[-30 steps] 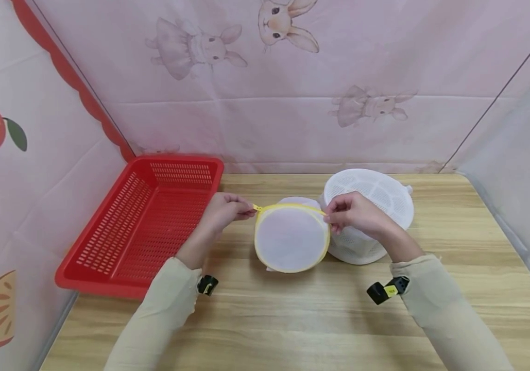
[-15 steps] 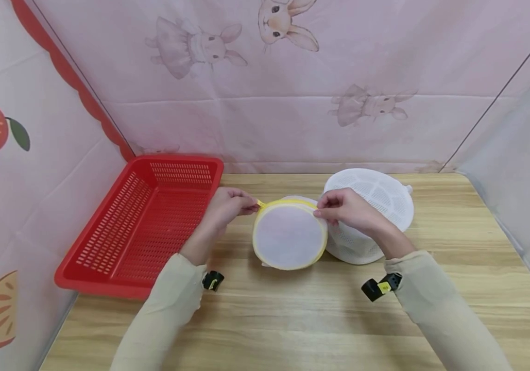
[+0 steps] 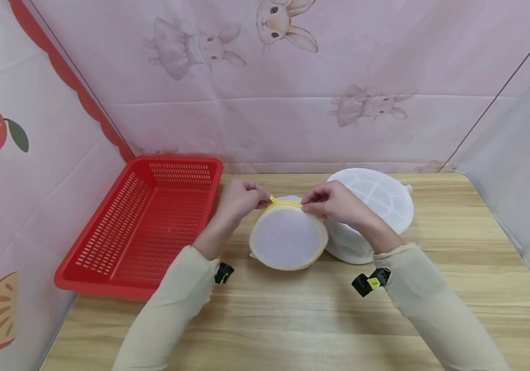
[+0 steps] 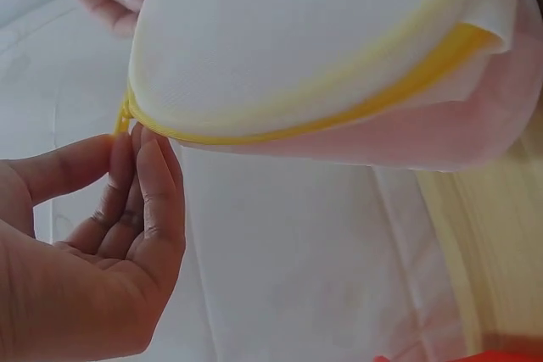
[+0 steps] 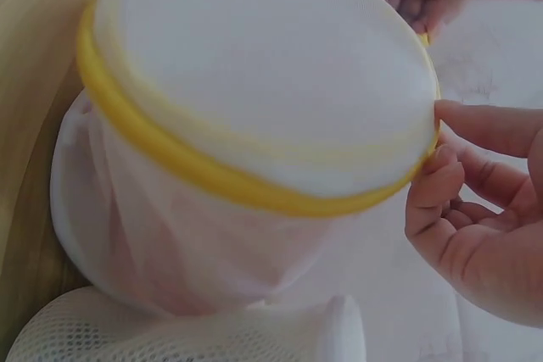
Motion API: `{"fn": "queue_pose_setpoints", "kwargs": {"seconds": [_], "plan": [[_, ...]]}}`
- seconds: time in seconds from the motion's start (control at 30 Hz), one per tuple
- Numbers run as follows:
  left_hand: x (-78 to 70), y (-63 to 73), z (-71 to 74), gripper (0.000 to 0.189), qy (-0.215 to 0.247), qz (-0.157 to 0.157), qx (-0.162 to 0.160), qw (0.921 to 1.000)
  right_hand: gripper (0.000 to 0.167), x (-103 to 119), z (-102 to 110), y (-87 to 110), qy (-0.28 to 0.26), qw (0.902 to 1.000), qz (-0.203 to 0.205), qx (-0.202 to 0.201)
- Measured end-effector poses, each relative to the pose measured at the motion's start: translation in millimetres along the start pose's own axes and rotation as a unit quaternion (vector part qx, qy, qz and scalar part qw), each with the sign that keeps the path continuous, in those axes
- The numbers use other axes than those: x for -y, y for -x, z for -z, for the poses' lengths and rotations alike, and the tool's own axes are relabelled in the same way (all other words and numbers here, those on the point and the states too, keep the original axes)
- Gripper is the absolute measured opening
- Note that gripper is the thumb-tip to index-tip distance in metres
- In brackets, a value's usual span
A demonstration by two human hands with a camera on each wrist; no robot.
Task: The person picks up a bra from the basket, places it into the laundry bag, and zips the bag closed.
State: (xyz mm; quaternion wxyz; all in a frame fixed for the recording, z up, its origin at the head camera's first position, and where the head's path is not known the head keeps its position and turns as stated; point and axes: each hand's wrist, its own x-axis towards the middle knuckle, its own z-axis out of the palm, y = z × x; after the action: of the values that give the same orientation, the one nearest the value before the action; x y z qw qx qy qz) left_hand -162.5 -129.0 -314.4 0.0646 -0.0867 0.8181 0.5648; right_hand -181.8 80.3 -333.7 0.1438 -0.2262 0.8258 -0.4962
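A round white mesh laundry bag point(image 3: 288, 239) with a yellow zipper round its top stands in the middle of the table in the head view. My left hand point(image 3: 242, 200) pinches the yellow zipper pull point(image 4: 123, 118) between thumb and fingers at the bag's far edge. Just to the right, my right hand point(image 3: 334, 204) pinches the yellow rim with thumb and fingertips. In the right wrist view, pinkish cloth walls point(image 5: 195, 243) hang below the yellow zipper band point(image 5: 212, 184). The left wrist view shows a gap below the lid along the near left side of the zipper.
A red plastic basket point(image 3: 98, 291) with slotted walls stands at the left. Close on the right of the laundry bag lies a second, all-white mesh bag point(image 3: 380, 201). A pink rabbit-print backdrop point(image 3: 265, 129) rises behind the wooden table point(image 3: 283, 324).
My left hand has moved right with the zipper pull along the rim. The right hand has shifted left along the rim, so both hands are closer together.
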Motion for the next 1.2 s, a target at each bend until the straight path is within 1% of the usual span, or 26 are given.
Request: {"fn": "queue_pose_setpoints", "kwargs": {"seconds": [0.1, 0.17, 0.3, 0.43, 0.73, 0.9, 1.03, 1.2], "plan": [[-5.3, 2.3, -2.7, 0.011, -0.030, -0.008, 0.003, 0.9995, 0.010, 3.7, -1.8, -2.4, 0.002, 1.0000, 0.001, 0.003], [-7.7, 2.9, -4.0, 0.010, -0.042, -0.012, 0.005, 0.9990, 0.011, 5.6, -2.7, -3.3, 0.004, 1.0000, 0.002, 0.007], [-8.6, 2.9, -6.2, 0.009, -0.051, -0.016, 0.006, 0.9986, 0.010, 6.9, -4.9, -4.1, 0.007, 0.9998, 0.005, 0.017], [-6.2, 1.7, -7.4, 0.010, -0.054, -0.018, 0.006, 0.9983, 0.005, 6.1, -6.4, -3.9, 0.007, 0.9995, 0.012, 0.029], [4.8, -0.6, -6.5, 0.011, -0.009, -0.018, 0.018, 0.9996, 0.005, 1.1, -7.3, -2.3, 0.006, 0.9994, 0.022, 0.025], [10.5, -1.6, -4.6, 0.012, 0.019, -0.014, 0.015, 0.9996, 0.005, -0.6, -5.8, -0.5, 0.010, 0.9996, 0.018, 0.019], [16.2, -3.3, -0.4, 0.014, 0.031, -0.001, 0.012, 0.9995, 0.006, -3.9, -2.6, 1.7, 0.010, 0.9999, 0.010, 0.010], [23.7, -4.3, 8.0, 0.016, 0.041, 0.014, 0.007, 0.9991, 0.008, -9.6, 2.5, 6.0, -0.013, 0.9998, -0.015, -0.002]]}}
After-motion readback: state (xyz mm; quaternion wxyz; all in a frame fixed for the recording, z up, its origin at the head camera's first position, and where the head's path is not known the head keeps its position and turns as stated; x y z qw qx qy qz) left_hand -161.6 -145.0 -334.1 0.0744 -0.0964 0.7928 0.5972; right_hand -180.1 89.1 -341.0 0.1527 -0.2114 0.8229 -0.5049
